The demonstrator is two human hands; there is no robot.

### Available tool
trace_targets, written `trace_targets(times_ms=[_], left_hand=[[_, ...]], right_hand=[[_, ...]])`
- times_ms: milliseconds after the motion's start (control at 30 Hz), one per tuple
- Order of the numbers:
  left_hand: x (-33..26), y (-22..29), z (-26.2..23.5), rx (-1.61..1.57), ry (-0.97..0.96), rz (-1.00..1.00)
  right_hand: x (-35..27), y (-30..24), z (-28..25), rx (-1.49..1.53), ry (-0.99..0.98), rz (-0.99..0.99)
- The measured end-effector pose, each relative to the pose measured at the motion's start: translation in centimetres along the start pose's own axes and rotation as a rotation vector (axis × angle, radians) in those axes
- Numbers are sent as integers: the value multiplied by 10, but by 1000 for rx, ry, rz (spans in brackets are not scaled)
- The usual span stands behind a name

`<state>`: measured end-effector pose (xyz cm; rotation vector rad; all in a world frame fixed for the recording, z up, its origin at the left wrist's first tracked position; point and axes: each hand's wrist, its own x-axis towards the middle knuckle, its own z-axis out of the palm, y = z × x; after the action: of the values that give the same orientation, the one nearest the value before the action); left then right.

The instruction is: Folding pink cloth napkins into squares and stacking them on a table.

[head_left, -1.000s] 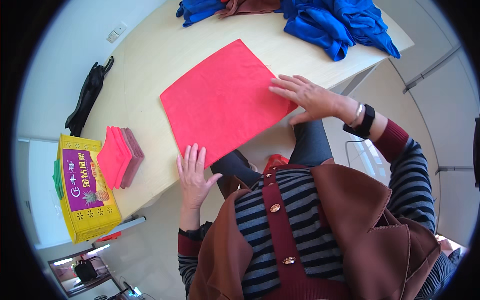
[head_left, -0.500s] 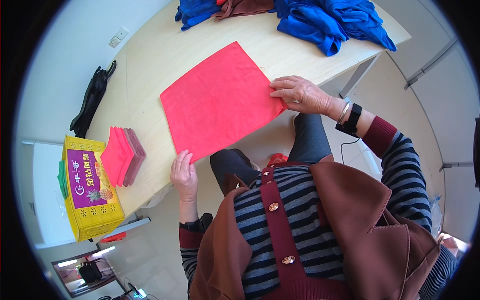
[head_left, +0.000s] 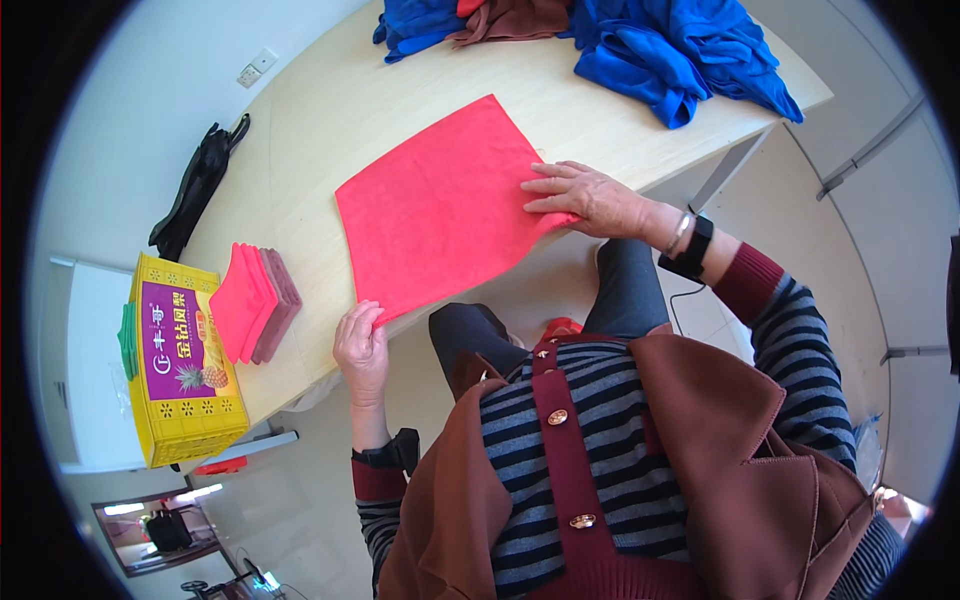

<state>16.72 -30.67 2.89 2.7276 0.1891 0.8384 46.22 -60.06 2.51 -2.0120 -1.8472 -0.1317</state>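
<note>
A square red cloth [head_left: 440,200] lies spread over the table's near edge, its front side hanging slightly past it. My left hand [head_left: 361,345] pinches the near left corner between thumb and fingers. At the right corner, my right hand [head_left: 592,200] has its fingers stretched over the top of the cloth. Its thumb is hidden below, and the cloth's edge curls up against the hand. To the left, a small stack of folded red cloths [head_left: 240,305] leans beside folded brown cloths [head_left: 278,305].
A yellow and purple carton [head_left: 190,420] stands at the table's left edge, with green cloth [head_left: 128,342] behind it. A black umbrella-like bundle [head_left: 195,190] lies along the wall side. Piled blue cloths [head_left: 680,60] and brown cloth [head_left: 510,20] occupy the far side of the pale table [head_left: 300,150].
My right hand has slid a little inward over the cloth, and the right corner now curls up under it. My left hand stays at its corner. The whole view has shifted slightly.
</note>
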Motion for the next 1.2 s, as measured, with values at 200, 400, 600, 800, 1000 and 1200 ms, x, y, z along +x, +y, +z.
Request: trace_targets(times_ms=[200,400,600,800,1000,1200], left_hand=[[4,-4,-53,-214,-197,-165],[82,-24,-63,-427,-374,-431],[131,-127,22,-602,-339,-553],[126,-135,50,-792,-251,-712],[124,-131,56,-773,-177,-709],[106,-114,55,-763,-24,-754]], right_hand=[[15,-23,-49,399,-276,142],[59,8,-69,894,-398,597],[105,47,-22,794,-251,958],[108,50,-10,582,-163,1092],[107,44,-10,503,-161,1114],[92,27,-17,719,-129,1119]])
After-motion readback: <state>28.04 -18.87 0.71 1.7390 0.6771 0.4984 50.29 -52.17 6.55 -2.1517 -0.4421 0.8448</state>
